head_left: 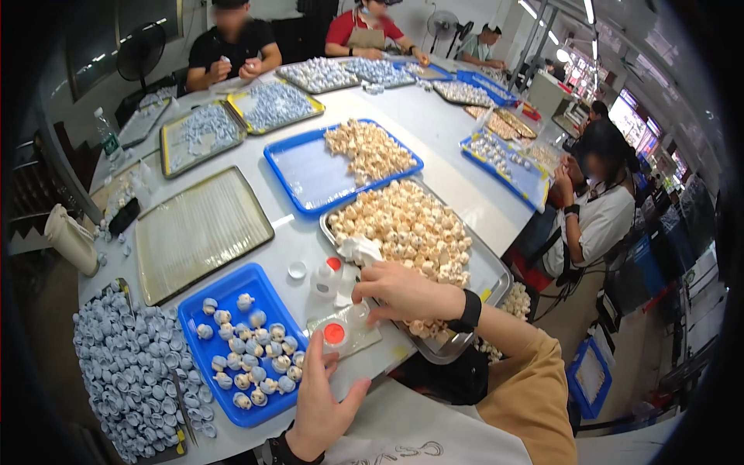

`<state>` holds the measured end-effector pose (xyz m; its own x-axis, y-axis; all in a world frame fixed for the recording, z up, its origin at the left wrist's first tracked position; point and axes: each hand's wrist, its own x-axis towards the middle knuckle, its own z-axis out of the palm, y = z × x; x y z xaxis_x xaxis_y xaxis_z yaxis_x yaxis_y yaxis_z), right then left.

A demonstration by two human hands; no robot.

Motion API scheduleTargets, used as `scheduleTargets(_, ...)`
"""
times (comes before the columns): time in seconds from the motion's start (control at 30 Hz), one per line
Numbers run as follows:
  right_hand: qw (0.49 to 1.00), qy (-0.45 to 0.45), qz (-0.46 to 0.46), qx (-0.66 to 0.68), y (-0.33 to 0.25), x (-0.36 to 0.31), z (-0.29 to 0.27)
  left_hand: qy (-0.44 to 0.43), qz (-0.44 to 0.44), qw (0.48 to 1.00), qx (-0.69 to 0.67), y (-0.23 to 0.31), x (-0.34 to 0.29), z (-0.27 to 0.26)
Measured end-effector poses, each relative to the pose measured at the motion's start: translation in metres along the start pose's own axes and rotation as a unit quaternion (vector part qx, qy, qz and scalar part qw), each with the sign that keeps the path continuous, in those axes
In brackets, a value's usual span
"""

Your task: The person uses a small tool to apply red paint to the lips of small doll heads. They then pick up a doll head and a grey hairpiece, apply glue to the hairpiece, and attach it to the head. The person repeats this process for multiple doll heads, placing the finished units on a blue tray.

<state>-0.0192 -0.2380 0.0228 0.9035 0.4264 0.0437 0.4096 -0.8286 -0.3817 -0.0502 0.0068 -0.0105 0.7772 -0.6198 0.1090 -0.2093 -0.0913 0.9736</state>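
My left hand (324,399) is open, its fingers stretched up beside a small round pot with orange-red contents (334,334) and its thumb apart. My right hand (411,292) bends over a small translucent container (357,316), thumb and fingers around it; its exact kind is hard to make out. Both small vessels stand on a clear flat pad (362,334). Behind them is a small clear bottle (322,282) with a red-orange spot, and a white round cap (297,270). Crumpled white tissue (360,250) lies just beyond my right hand.
A blue tray (290,409) holds blue-and-cream small figures, beside a heap of blue shell-like pieces (139,372). Cream pieces (403,225) fill a metal tray at right. Farther off are a blue tray (291,174), a greenish tray (201,232) and several seated people.
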Motion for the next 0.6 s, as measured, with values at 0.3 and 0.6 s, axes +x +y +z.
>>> scheduleTargets(0.3,0.999,-0.040,-0.018,0.006,-0.001,0.015,-0.003,0.130,0.069,0.989,0.028,0.021,-0.010,0.014)
scheduleTargets(0.6,0.997,-0.025,-0.011,0.074,-0.008,0.030,0.006,0.010,0.027,0.991,0.130,-0.001,-0.012,-0.003)
